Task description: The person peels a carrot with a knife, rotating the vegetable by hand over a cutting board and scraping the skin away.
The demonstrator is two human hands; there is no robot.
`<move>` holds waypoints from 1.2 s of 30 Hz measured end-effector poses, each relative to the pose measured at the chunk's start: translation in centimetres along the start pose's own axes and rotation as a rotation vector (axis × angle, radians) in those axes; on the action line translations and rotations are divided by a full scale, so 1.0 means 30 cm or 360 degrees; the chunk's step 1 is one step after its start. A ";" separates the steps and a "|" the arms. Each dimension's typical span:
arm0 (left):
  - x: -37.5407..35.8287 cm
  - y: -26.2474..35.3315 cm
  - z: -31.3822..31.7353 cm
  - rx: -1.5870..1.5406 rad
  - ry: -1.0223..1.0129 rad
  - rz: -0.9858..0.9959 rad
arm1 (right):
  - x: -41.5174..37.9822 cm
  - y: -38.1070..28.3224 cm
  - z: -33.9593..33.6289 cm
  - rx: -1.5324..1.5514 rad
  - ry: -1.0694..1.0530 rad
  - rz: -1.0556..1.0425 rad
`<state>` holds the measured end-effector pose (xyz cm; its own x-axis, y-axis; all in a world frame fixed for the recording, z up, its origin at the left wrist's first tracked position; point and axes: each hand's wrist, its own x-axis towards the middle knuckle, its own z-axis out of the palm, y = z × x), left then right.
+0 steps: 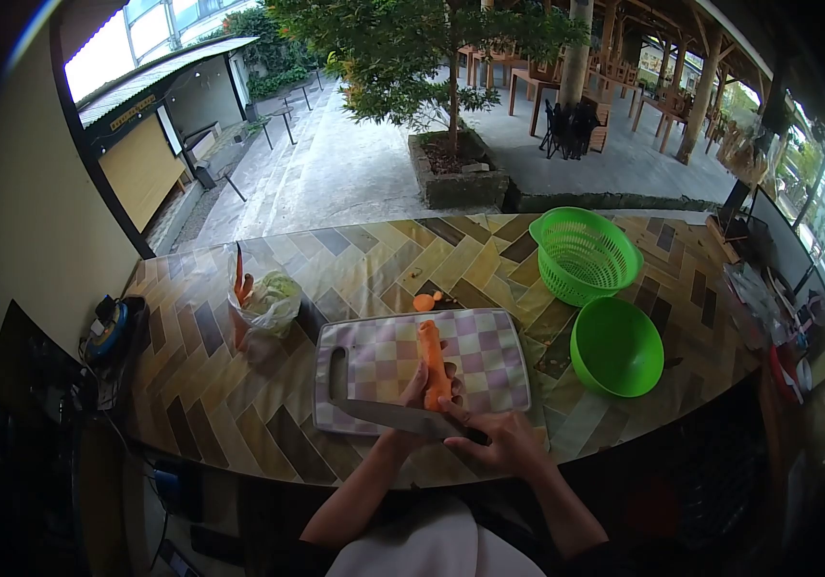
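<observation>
A checkered pink and white cutting board (374, 346) lies on the patterned table. Over it, my left hand (414, 392) is closed around a peeled orange carrot (432, 351), which points away from me. My right hand (497, 440) grips the dark handle of a large knife (388, 414). The blade extends leftward across the near part of the board, in front of my left wrist. Just beyond the board's far edge are a round carrot piece (423, 302) and smaller orange bits.
A green colander (586, 255) and a green bowl (616, 346) stand right of the board. At the left, a plastic bag (273, 306) holds pale green vegetables beside carrots (242, 281). Assorted items lie along the table's right edge. A planter (456, 183) stands beyond the table.
</observation>
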<state>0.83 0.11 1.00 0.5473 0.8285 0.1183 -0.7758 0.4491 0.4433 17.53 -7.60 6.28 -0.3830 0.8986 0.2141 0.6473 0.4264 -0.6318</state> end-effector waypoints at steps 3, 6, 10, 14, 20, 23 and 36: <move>0.002 -0.003 -0.005 -0.0002 0.0022 0.0004 | 0.003 -0.011 -0.009 -0.0035 -0.0072 0.0048; -0.001 -0.002 0.005 0.0046 0.0049 -0.0013 | 0.001 -0.006 -0.003 -0.0020 -0.0019 0.0010; 0.003 -0.002 0.003 0.0076 0.0017 -0.0013 | -0.001 -0.012 -0.011 0.0015 0.0000 0.0018; 0.002 -0.003 0.003 0.0081 0.0012 -0.0020 | 0.001 -0.012 -0.014 0.0003 -0.0015 0.0030; 0.001 -0.001 0.012 -0.0007 0.0053 -0.0022 | 0.002 -0.016 -0.014 0.0019 -0.0033 0.0036; -0.001 -0.002 0.012 0.0026 0.0070 -0.0024 | 0.004 -0.008 -0.004 0.0046 -0.0004 0.0015; 0.004 -0.006 0.002 0.0010 0.0055 -0.0031 | 0.010 -0.009 -0.013 0.0030 -0.0022 0.0026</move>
<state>1.06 0.10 0.99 0.5511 0.8307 0.0786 -0.7628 0.4634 0.4510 17.48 -7.41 6.80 -0.3813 0.9040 0.1935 0.6412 0.4094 -0.6491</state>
